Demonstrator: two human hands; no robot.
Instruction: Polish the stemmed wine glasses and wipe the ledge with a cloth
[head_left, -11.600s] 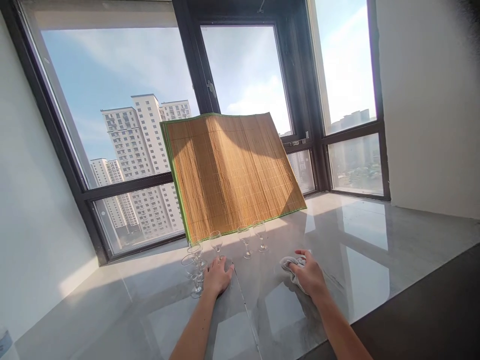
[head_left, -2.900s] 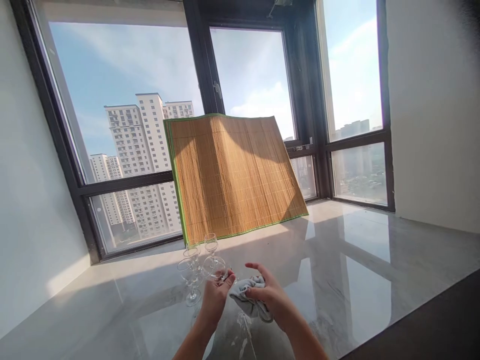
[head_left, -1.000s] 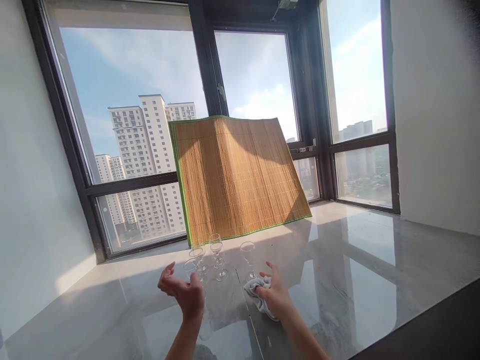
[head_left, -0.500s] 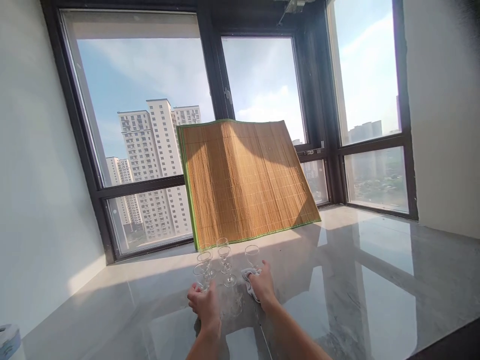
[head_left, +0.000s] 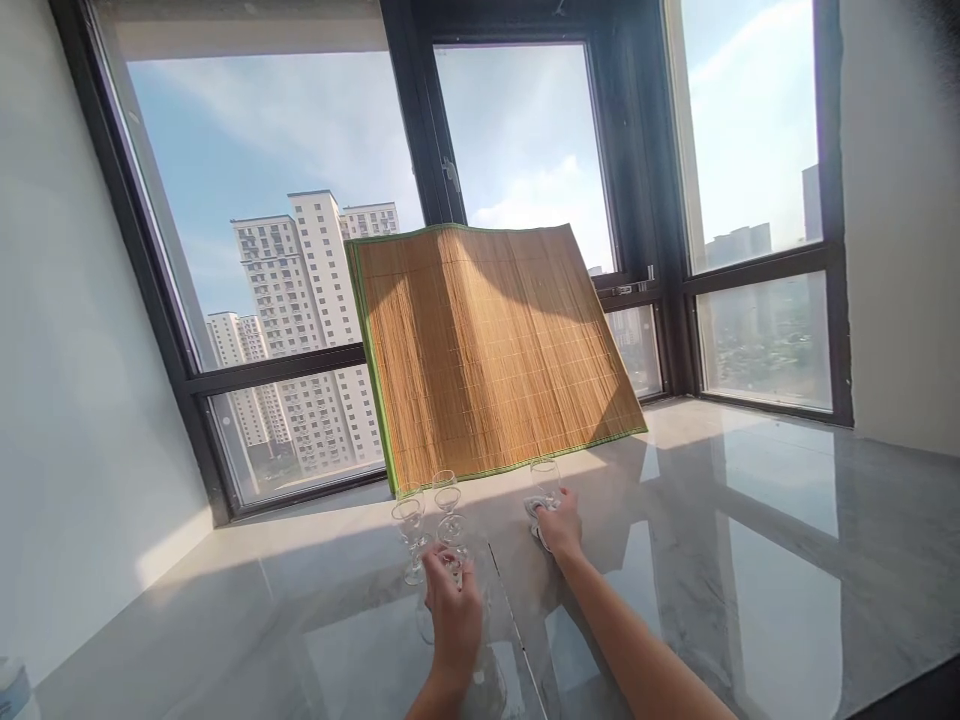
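In the head view, the right hand (head_left: 559,525) is clamped on a white cloth (head_left: 538,512), well back from the front edge of the grey stone ledge (head_left: 660,530). Just beyond the cloth stands the right-hand glass (head_left: 545,478), near the foot of the bamboo mat (head_left: 495,350); its lower part is hidden, so whether cloth and glass touch cannot be told. A push there could topple it, since a wide bowl on a thin stem tips easily.

The left hand (head_left: 454,612) has its fingers curled in towards the thumb. Clear glass shows at the fingertips, but whether they grip it cannot be told. Close behind, towards the window edge of the ledge, stand the leftmost glass (head_left: 409,515) and the middle glass (head_left: 447,495); overlapping rims hide the exact count. With so little room, a knuckle or a swinging foot could knock one into the next, and clear rims are easy to misjudge.

The ledge is glossy, so any glass that is nudged may slide, more so if damp. The mat leans on the window frame (head_left: 411,110); a bump at its lower edge could slip it down onto the glasses.
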